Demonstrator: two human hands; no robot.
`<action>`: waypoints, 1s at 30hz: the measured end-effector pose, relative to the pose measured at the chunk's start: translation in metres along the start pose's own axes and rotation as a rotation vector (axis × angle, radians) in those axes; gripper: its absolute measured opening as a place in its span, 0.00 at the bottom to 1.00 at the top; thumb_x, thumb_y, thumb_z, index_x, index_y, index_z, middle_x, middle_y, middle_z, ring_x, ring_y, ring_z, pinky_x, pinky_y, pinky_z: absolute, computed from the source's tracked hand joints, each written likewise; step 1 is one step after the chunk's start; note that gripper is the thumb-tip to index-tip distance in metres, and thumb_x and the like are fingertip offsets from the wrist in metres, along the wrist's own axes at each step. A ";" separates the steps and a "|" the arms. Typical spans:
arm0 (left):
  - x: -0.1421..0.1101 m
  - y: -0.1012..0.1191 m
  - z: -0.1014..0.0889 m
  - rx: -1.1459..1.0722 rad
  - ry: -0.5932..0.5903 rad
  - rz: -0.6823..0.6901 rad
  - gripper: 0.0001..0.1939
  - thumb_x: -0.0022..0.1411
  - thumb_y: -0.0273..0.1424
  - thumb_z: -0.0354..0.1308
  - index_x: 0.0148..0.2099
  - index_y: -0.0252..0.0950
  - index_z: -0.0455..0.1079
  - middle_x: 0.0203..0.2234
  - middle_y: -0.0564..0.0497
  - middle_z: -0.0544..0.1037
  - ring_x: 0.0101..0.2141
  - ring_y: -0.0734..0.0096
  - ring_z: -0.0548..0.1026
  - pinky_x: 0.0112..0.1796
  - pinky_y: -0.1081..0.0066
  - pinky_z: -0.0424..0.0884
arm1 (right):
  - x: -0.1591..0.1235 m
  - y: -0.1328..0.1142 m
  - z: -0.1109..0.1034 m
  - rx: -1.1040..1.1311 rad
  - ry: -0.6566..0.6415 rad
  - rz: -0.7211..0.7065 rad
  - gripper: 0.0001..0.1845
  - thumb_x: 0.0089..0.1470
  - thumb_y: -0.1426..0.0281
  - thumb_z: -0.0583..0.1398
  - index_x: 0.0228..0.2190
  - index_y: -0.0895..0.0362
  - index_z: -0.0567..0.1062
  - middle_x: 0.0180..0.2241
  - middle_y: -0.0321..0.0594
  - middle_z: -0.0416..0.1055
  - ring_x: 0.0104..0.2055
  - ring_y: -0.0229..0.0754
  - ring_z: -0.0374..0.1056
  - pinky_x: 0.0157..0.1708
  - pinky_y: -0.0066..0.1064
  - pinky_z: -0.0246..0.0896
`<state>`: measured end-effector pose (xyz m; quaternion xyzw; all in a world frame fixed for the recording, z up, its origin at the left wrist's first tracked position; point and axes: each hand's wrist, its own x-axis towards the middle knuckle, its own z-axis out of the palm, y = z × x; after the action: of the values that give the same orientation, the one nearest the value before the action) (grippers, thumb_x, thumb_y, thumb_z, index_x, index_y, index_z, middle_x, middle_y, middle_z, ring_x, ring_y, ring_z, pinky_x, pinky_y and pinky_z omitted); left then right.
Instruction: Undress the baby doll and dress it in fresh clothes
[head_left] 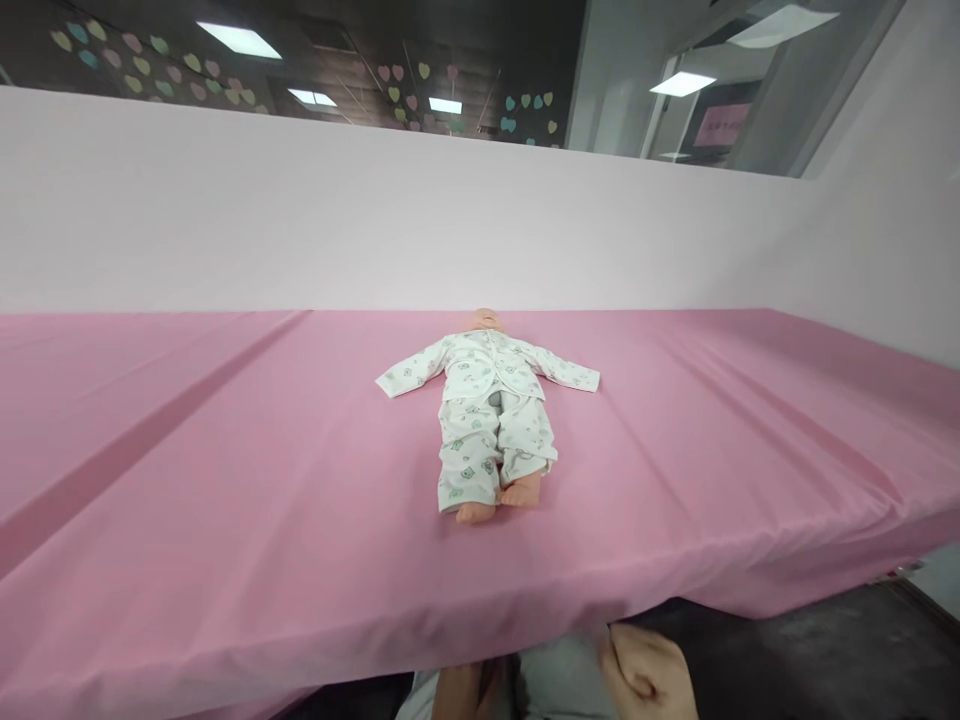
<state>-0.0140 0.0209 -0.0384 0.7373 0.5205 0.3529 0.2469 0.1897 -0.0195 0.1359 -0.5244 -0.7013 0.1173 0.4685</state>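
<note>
A baby doll (486, 319) lies on its back on the pink sheet (262, 480), its feet toward me and both arms spread. It wears a white patterned top (491, 362) and matching trousers (469, 450), and its bare feet (523, 490) stick out. Below the front edge of the bed, my right hand (651, 672) is curled closed; whatever may be inside it is hidden. My left hand (466, 690) shows only partly at the bottom of the view, under the hanging sheet, with its fingers not clear. Both hands are apart from the doll.
A white wall (375, 220) rises behind the bed, with a window (480, 70) above it showing heart-shaped stickers and ceiling lights. Another white wall (892, 230) bounds the right side. Folds run across the sheet, which hangs over the front edge above a dark floor (810, 660).
</note>
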 end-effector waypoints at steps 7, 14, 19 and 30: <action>0.006 0.015 -0.010 -0.072 0.002 -0.060 0.23 0.60 0.40 0.48 0.50 0.33 0.71 0.49 0.41 0.73 0.53 0.52 0.66 0.55 0.57 0.60 | 0.124 -0.093 -0.009 0.577 0.297 0.132 0.28 0.54 0.70 0.57 0.18 0.56 0.42 0.16 0.28 0.37 0.18 0.29 0.36 0.17 0.26 0.33; 0.006 0.022 -0.020 -0.106 -0.067 -0.155 0.22 0.57 0.42 0.49 0.48 0.37 0.73 0.45 0.41 0.75 0.49 0.50 0.70 0.51 0.55 0.64 | 0.172 -0.110 -0.018 1.174 0.061 0.228 0.32 0.50 0.69 0.62 0.16 0.57 0.42 0.14 0.26 0.36 0.16 0.26 0.35 0.15 0.23 0.35; 0.007 0.023 -0.023 -0.099 -0.068 -0.167 0.20 0.55 0.43 0.52 0.45 0.42 0.75 0.45 0.44 0.76 0.49 0.47 0.70 0.49 0.54 0.67 | 0.173 -0.111 -0.014 1.212 0.021 0.213 0.33 0.50 0.70 0.63 0.16 0.58 0.42 0.15 0.26 0.36 0.17 0.26 0.35 0.15 0.22 0.34; 0.011 0.028 -0.026 -0.106 -0.072 -0.172 0.21 0.53 0.43 0.52 0.48 0.43 0.74 0.47 0.45 0.75 0.52 0.46 0.67 0.52 0.54 0.63 | 0.170 -0.109 -0.009 1.142 0.022 0.232 0.31 0.49 0.69 0.63 0.16 0.57 0.44 0.15 0.26 0.38 0.18 0.26 0.37 0.15 0.22 0.35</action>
<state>-0.0154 0.0214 0.0013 0.6881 0.5531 0.3306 0.3336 0.1269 0.0753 0.3032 -0.2632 -0.4597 0.5220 0.6685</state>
